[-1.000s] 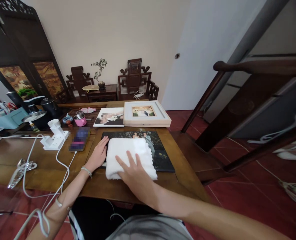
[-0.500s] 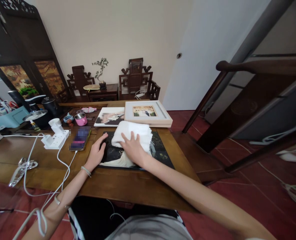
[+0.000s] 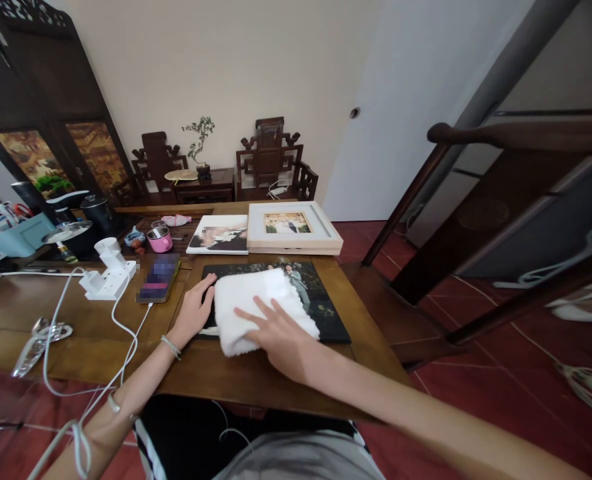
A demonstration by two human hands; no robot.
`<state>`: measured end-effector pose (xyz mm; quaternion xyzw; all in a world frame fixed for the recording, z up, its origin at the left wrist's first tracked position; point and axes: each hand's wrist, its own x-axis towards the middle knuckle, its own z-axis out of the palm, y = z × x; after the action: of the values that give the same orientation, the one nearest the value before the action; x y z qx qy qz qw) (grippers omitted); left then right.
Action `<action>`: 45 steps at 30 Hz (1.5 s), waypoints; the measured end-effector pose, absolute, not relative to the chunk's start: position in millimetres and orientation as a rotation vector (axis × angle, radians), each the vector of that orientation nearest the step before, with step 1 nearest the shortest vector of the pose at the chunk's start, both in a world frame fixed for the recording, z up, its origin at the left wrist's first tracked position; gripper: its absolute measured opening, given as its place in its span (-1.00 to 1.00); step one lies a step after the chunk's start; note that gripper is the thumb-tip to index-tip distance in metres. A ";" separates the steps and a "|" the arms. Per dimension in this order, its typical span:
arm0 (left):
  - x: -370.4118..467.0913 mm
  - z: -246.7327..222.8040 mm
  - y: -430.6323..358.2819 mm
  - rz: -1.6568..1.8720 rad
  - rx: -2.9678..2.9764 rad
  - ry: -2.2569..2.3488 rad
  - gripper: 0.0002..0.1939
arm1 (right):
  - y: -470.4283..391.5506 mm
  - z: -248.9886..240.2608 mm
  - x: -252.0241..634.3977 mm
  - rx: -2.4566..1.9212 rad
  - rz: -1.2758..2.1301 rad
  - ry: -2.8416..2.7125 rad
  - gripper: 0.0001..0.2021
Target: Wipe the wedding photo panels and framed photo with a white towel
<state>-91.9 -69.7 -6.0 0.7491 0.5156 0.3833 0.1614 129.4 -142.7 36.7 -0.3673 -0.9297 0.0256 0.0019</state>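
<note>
Our right hand (image 3: 286, 343) has drawn the folded white cloth (image 3: 249, 293) back toward us: half a second ago it lay over the far edge of the dark photo panel (image 3: 329, 320), and now it laps over the panel's near edge, much as it did a second ago. The pale dress at the panel's near left, largely bare in between, is mostly under the cloth again, while the heads of the pictured couple show just beyond it. We judge this a back-and-forth pass over the panel, with the right end outside the cloth's present reach.

That hand is spread flat on the cloth, pressing rather than clenching. Our left hand (image 3: 193, 310) has stayed at the panel's left edge, fingers extended and gripping nothing; it probably steadies the panel, which lies flat on the surface (image 3: 191, 380) and seems hardly to have shifted.

Beyond the panel, the light-framed picture (image 3: 321, 230) and the smaller print (image 3: 226, 243) beside it have kept their places, as has the phone (image 3: 160, 277) to the panel's left.
</note>
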 end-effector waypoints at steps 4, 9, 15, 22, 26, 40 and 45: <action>-93.5 -5.4 -69.5 0.969 2.268 1.445 -0.58 | -95.9 49.4 128.0 -1.358 0.080 -2.836 -0.30; -96.2 -6.2 -69.9 0.933 2.344 1.396 -0.60 | -48.9 58.0 91.8 -1.307 0.130 -2.715 -0.37; -96.4 -8.0 -70.1 0.954 2.350 1.415 -0.63 | -37.6 61.5 68.2 -1.297 0.167 -2.685 -0.44; -97.4 -9.5 -67.7 0.904 2.260 1.390 -0.53 | -44.7 49.5 146.8 -1.366 0.172 -2.676 -0.29; -99.1 -13.7 -64.5 0.915 2.237 1.384 -0.54 | -69.7 36.9 188.5 -1.478 0.078 -2.652 -0.23; -96.3 -11.3 -68.3 0.881 2.316 1.430 -0.49 | -141.4 37.3 167.9 -1.304 0.090 -2.809 -0.30; -97.4 -11.5 -67.8 0.865 2.335 1.430 -0.48 | -74.5 44.2 149.2 -1.436 -0.040 -2.743 -0.30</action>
<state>-97.4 -67.8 -11.5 0.8057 0.4934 0.2986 0.1345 149.2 -74.5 44.2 -0.4637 -0.8856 -0.0130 0.0223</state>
